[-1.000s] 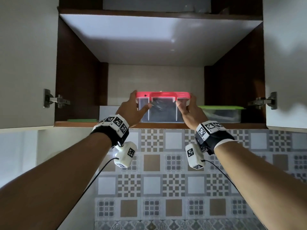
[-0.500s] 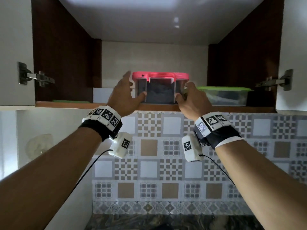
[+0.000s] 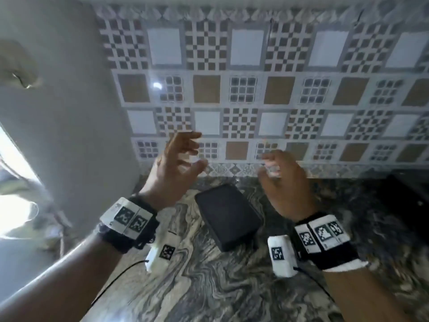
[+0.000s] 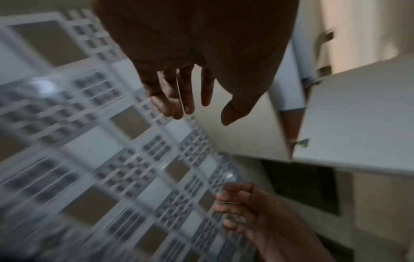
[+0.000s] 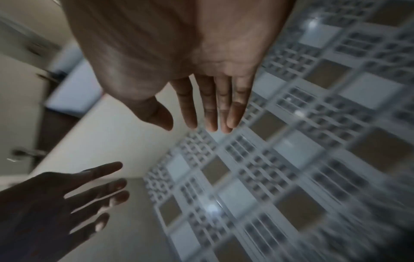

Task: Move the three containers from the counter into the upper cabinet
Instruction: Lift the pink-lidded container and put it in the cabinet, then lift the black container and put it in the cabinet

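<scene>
Both hands hang empty in the air in front of the tiled wall, above the marble counter [image 3: 209, 287]. My left hand [image 3: 197, 151] has its fingers spread and relaxed, as the left wrist view [image 4: 202, 115] confirms. My right hand [image 3: 267, 167] is loosely open too, with straight fingers in the right wrist view [image 5: 190, 127]. A dark flat rectangular box [image 3: 228, 213] lies on the counter between and below the wrists. The pink-lidded container and the cabinet shelf are out of the head view. A white cabinet door [image 4: 358, 115] shows, blurred, beyond the left hand.
The patterned tile backsplash [image 3: 243, 89] fills the back. A white wall panel [image 3: 69, 112] stands at the left with a bright window opening [image 3: 14, 205] beside it. Something dark [image 3: 406, 198] sits on the counter at the far right. The wrist views are motion-blurred.
Both hands have let go of the pink-lidded container on the cabinet shelf and dropped to counter height. The head view has swung down from the cabinet to the counter.
</scene>
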{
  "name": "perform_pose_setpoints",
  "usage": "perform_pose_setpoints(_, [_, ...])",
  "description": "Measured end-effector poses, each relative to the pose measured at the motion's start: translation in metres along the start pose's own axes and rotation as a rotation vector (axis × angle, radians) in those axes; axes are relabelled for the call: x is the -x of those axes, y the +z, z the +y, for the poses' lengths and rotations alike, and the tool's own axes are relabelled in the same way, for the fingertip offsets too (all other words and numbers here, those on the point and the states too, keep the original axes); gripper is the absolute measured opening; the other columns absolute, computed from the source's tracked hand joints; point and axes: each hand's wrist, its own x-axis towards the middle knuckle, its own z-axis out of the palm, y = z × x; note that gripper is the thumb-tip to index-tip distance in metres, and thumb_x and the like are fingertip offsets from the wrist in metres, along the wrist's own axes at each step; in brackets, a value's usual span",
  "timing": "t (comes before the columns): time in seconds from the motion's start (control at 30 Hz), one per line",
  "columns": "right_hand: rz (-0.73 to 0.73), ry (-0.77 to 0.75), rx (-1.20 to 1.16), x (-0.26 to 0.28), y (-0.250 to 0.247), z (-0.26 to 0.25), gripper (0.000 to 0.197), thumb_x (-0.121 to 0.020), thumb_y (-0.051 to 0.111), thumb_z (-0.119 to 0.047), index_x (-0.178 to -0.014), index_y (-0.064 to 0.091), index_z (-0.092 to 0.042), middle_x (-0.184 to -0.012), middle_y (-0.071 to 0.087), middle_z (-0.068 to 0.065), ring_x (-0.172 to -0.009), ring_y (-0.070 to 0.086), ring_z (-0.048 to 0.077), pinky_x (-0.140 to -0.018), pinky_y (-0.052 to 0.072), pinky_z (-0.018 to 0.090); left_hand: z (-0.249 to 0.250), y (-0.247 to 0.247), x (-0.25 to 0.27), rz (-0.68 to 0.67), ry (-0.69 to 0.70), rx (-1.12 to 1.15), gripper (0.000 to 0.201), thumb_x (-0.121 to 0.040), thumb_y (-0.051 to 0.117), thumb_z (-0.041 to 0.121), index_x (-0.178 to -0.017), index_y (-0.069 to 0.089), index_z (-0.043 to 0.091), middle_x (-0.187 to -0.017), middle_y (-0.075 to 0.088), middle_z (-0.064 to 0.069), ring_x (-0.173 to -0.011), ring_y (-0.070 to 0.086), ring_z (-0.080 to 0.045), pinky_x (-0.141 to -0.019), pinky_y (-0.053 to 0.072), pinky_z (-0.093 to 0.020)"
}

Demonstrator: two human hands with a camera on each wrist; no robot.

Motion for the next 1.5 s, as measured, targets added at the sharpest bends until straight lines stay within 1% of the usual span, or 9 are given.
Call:
perform_pose_setpoints(0.17, [-0.231,0.378,-0.011,0.079,0.080,0.099,0.046,-0.084,0.056,-0.049,-0.115,0.068,-0.016,-0.113,0.070,0.010,-0.103,0.071,0.030,-0.088,0.059,0.051,-0.102,0.076,0.088,-0.189,-0.385,-0.078,0.062,-0.075,0.063,0.056,-0.130,0.058,0.028,-0.117,0.064,-0.006,-0.097,0.070,-0.020,-0.084,0.061,-0.040])
perform_pose_setpoints(0.27, [-0.275,0.565,0.031,0.099,0.110,0.137,0.038,-0.090,0.072,-0.029,-0.125,0.069,-0.014,-0.123,0.068,0.017,-0.114,0.069,0.036,-0.099,0.054,0.048,-0.134,0.118,0.120,-0.281,-0.525,-0.087,0.076,-0.074,0.064,0.056,-0.141,0.052,0.023,-0.126,0.058,-0.007,-0.114,0.065,-0.036,-0.097,0.057,-0.054])
perform_pose_setpoints(0.57, [-0.448,0.678,0.033,0.054,0.156,0.190,0.077,-0.094,0.073,-0.035,-0.160,0.038,-0.019,-0.165,0.041,0.016,-0.153,0.040,0.032,-0.125,0.031,0.038,-0.173,0.190,0.112,-0.253,-0.784,-0.173,0.100,-0.094,0.071,0.040,-0.167,0.008,0.013,-0.173,0.019,-0.013,-0.158,0.024,-0.029,-0.123,0.023,-0.033])
perform_pose_setpoints(0.77, [-0.494,0.786,-0.036,0.070,0.168,0.203,0.079,-0.093,0.074,-0.035,-0.161,0.036,-0.026,-0.156,0.056,0.009,-0.141,0.056,0.030,-0.115,0.042,0.035,-0.205,0.198,0.122,-0.214,-0.876,0.061,0.120,-0.080,0.071,0.052,-0.165,-0.010,0.023,-0.162,0.045,-0.008,-0.146,0.050,-0.025,-0.119,0.042,-0.045])
perform_pose_setpoints(0.9, [-0.390,0.781,-0.090,0.110,0.163,0.190,0.082,-0.088,0.080,-0.032,-0.159,0.041,-0.026,-0.154,0.059,0.006,-0.141,0.057,0.027,-0.118,0.043,0.037,-0.188,0.182,0.136,-0.191,-0.861,0.177,0.103,-0.094,0.073,0.019,-0.167,0.001,0.022,-0.148,0.050,0.001,-0.138,0.056,-0.023,-0.114,0.049,-0.047])
perform_pose_setpoints(1.07, [-0.287,0.741,-0.225,0.168,0.149,0.151,0.096,-0.072,0.076,-0.055,-0.156,0.045,-0.022,-0.151,0.061,0.007,-0.140,0.058,0.022,-0.119,0.045,0.045,-0.165,0.151,0.166,-0.135,-0.779,0.296,0.082,-0.100,0.064,0.005,-0.164,0.017,0.023,-0.141,0.054,0.004,-0.108,0.064,0.008,-0.083,0.054,-0.007])
perform_pose_setpoints(1.2, [-0.189,0.689,-0.329,0.189,0.127,0.095,0.093,-0.079,0.081,-0.047,-0.158,0.043,-0.019,-0.157,0.054,0.001,-0.144,0.050,0.007,-0.119,0.039,0.024,-0.142,0.114,0.185,-0.060,-0.696,0.352,0.084,-0.090,0.071,0.040,-0.162,0.027,0.036,-0.130,0.066,0.034,-0.123,0.061,0.012,-0.111,0.050,-0.035])
perform_pose_setpoints(1.33, [-0.125,0.578,-0.476,0.188,0.101,0.035,0.098,-0.078,0.083,-0.052,-0.160,0.038,-0.025,-0.155,0.054,-0.007,-0.136,0.050,-0.016,-0.112,0.043,0.012,-0.107,0.068,0.194,-0.005,-0.585,0.361,0.085,-0.085,0.069,0.069,-0.157,0.027,0.056,-0.158,0.050,0.013,-0.147,0.045,-0.026,-0.121,0.037,-0.055])
perform_pose_setpoints(1.5, [-0.055,0.424,-0.568,0.171,0.072,-0.047,0.105,-0.070,0.080,-0.064,-0.161,0.033,-0.037,-0.158,0.051,-0.012,-0.143,0.051,0.000,-0.116,0.045,0.025,-0.048,-0.002,0.197,0.085,-0.427,0.367,0.087,-0.084,0.068,0.070,-0.159,0.025,0.054,-0.158,0.049,0.003,-0.148,0.044,-0.029,-0.122,0.034,-0.057])
